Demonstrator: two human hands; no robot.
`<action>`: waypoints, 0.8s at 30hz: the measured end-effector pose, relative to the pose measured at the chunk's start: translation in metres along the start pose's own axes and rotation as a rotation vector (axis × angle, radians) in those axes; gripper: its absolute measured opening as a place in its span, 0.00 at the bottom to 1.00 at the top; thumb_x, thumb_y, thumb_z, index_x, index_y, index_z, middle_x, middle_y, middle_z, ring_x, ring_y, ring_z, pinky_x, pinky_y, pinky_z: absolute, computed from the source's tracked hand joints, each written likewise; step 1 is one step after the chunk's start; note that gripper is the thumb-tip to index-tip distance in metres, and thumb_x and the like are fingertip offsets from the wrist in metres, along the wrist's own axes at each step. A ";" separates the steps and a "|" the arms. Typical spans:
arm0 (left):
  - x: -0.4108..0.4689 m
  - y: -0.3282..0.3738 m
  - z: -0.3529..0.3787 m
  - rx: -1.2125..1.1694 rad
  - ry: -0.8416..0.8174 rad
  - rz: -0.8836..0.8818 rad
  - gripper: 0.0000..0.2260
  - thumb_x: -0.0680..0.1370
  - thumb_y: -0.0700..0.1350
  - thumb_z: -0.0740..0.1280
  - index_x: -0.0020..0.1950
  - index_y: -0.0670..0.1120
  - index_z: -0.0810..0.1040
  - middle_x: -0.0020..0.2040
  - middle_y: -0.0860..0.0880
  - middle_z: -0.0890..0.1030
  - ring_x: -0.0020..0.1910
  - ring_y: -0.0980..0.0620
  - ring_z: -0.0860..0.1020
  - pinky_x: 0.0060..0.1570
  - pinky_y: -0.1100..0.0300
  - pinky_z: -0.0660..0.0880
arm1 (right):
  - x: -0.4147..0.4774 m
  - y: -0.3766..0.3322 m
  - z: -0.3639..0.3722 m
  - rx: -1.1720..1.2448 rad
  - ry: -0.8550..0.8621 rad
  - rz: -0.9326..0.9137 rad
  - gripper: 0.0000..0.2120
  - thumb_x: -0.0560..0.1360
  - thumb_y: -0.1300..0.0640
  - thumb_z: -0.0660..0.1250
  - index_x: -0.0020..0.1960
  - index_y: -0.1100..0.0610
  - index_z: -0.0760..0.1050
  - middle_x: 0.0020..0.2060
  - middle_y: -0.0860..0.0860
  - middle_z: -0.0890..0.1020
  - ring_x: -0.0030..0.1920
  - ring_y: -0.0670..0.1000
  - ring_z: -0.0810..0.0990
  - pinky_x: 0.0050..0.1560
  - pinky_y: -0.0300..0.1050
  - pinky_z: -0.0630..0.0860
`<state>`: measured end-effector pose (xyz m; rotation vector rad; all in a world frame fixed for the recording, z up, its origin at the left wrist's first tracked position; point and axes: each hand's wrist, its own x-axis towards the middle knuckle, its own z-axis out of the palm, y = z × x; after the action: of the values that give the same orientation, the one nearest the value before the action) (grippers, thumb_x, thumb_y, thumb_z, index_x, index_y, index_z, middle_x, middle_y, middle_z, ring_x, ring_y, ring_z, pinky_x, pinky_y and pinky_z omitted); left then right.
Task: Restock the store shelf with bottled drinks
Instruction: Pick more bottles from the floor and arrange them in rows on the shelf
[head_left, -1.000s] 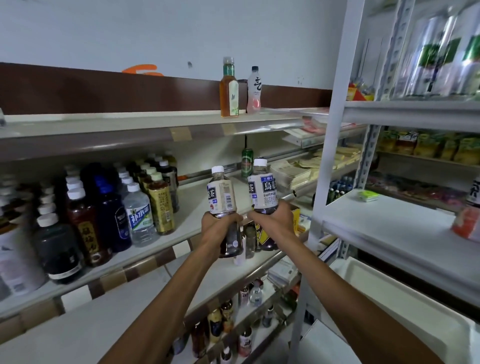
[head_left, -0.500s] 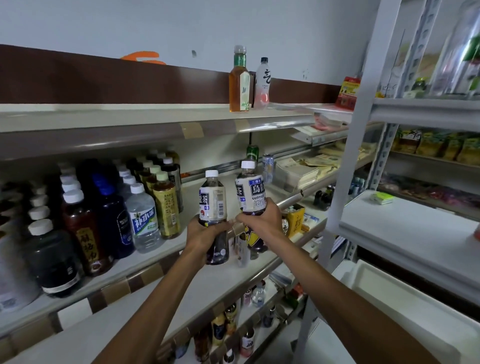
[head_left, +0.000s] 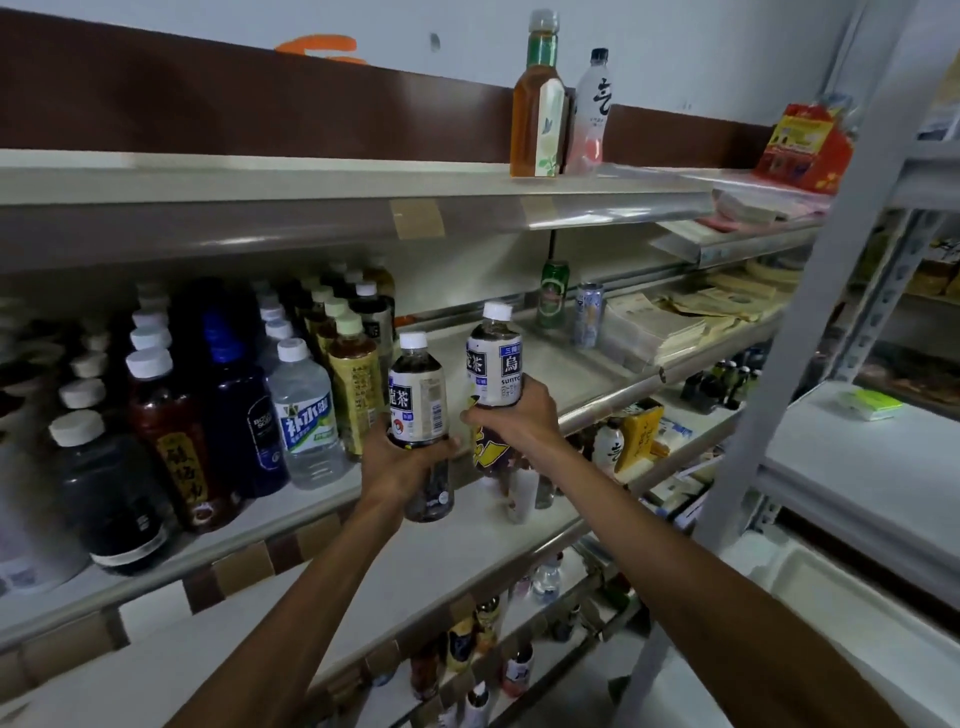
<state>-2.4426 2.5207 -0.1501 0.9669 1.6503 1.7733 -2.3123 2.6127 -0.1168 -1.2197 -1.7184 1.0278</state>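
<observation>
Dim, soft light; blurred, warped edges

The left hand (head_left: 400, 470) hides the middle of the left bottle (head_left: 418, 397); the right hand (head_left: 511, 418) covers the base of the right bottle (head_left: 493, 364). Far-left bottles (head_left: 31, 530) are blurred and cut by the edge. Low-shelf bottles (head_left: 462, 642) are too small to read.

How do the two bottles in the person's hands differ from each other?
The left bottle, gripped by the left hand, is lower and shows its barcode side. The right bottle, in the right hand, is higher and shows a blue label patch. Both have white caps, pale labels and dark drink.
</observation>
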 end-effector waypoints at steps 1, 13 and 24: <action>0.003 0.000 0.001 0.010 0.021 0.007 0.29 0.63 0.37 0.81 0.61 0.43 0.76 0.51 0.50 0.81 0.46 0.54 0.80 0.39 0.69 0.74 | 0.009 0.001 0.003 -0.001 -0.026 -0.001 0.28 0.59 0.55 0.81 0.57 0.54 0.77 0.50 0.49 0.83 0.49 0.49 0.82 0.48 0.42 0.80; 0.023 -0.006 0.003 0.123 0.219 0.117 0.29 0.62 0.39 0.82 0.60 0.46 0.76 0.53 0.52 0.82 0.51 0.57 0.81 0.47 0.68 0.78 | 0.094 0.004 0.056 -0.192 -0.243 -0.031 0.12 0.64 0.59 0.76 0.46 0.55 0.79 0.43 0.51 0.83 0.45 0.52 0.81 0.47 0.44 0.79; 0.021 -0.015 -0.022 0.137 0.356 0.123 0.30 0.62 0.40 0.82 0.60 0.45 0.74 0.53 0.53 0.83 0.51 0.60 0.81 0.49 0.64 0.80 | 0.143 -0.004 0.131 -0.164 -0.369 -0.111 0.29 0.58 0.46 0.82 0.55 0.57 0.80 0.52 0.56 0.83 0.53 0.57 0.82 0.52 0.49 0.79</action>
<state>-2.4740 2.5258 -0.1619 0.8644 1.9893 2.0283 -2.4672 2.7262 -0.1427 -1.0664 -2.1656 1.1140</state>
